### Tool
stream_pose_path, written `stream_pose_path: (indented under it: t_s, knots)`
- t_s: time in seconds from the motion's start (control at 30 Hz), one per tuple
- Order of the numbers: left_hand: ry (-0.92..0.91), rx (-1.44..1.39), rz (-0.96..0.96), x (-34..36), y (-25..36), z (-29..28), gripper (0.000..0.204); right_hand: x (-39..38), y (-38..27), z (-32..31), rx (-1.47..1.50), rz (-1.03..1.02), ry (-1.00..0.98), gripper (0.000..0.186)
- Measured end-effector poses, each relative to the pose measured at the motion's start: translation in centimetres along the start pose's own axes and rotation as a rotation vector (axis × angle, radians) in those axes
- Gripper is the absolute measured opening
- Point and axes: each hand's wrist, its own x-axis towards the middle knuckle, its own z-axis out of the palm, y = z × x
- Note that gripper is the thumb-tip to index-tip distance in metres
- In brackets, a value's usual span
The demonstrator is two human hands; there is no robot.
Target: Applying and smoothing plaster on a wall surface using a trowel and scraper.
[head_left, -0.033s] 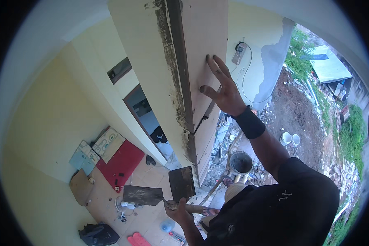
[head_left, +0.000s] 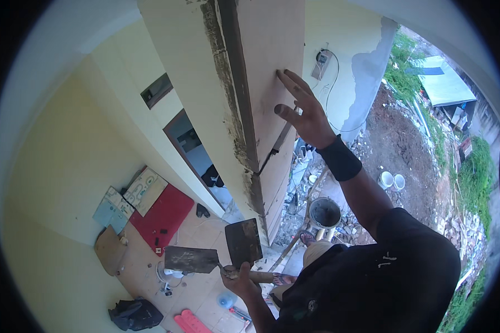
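My left hand [head_left: 241, 284] is closed round the handle of a trowel [head_left: 191, 260], whose flat grey blade points left. A dark rectangular plate [head_left: 243, 241] stands up from the same hand, its grip hidden. My right hand [head_left: 308, 114] is raised with fingers stretched out, their tips at the pinkish wall face [head_left: 261, 50]. It holds nothing. To its left runs the wall's corner, with a dark straight strip [head_left: 240, 83] and rough grey mortar [head_left: 221, 61] along it. Below my right hand, a thin dark metal rod [head_left: 271, 155] lies across the wall face to the corner.
A bucket of grey mix [head_left: 325, 213] stands low on the right beside rubble, near my feet. Two white buckets [head_left: 391, 180] sit on the soil outside. Indoors, a red mat [head_left: 166, 219], a fan [head_left: 169, 273], a black bag [head_left: 134, 315] and a blue bottle [head_left: 226, 299] lie on the tiles.
The fingers of my right hand have drawn closer together, and its thumb has shifted away from the corner. My left hand keeps its hold. The whole view has shifted slightly.
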Motion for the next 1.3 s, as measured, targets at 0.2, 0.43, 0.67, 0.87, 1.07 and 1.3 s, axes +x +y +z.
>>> stream_pose_path:
  t_s: [0.2, 0.43, 0.67, 0.87, 1.07, 1.3]
  knots:
    - [0.000, 0.065, 0.011, -0.9, 1.9, 0.5, 0.043, -5.8, 6.1, 1.9, 0.585, 0.988, 0.013, 0.041]
    - [0.003, 0.094, 0.015, -1.5, 1.8, 0.0, 0.049, -5.9, 8.0, 5.2, 0.798, 0.998, 0.046, 0.039]
    - [0.003, 0.092, 0.022, -1.8, 1.7, 0.4, 0.053, -6.6, 9.1, 7.4, 0.898, 0.917, 0.202, 0.039]
    - [-0.001, 0.084, 0.044, -1.7, 1.6, 0.4, 0.042, -6.9, 9.0, 8.2, 1.021, 0.867, 0.265, 0.044]
    - [0.005, 0.065, 0.054, -2.0, 1.4, 0.7, 0.039, -6.6, 8.0, 8.8, 0.908, 0.859, 0.423, 0.049]
    - [0.004, 0.090, 0.043, -1.9, 1.5, 1.4, 0.040, -4.5, 10.9, 6.9, 0.897, 0.906, 0.380, 0.042]
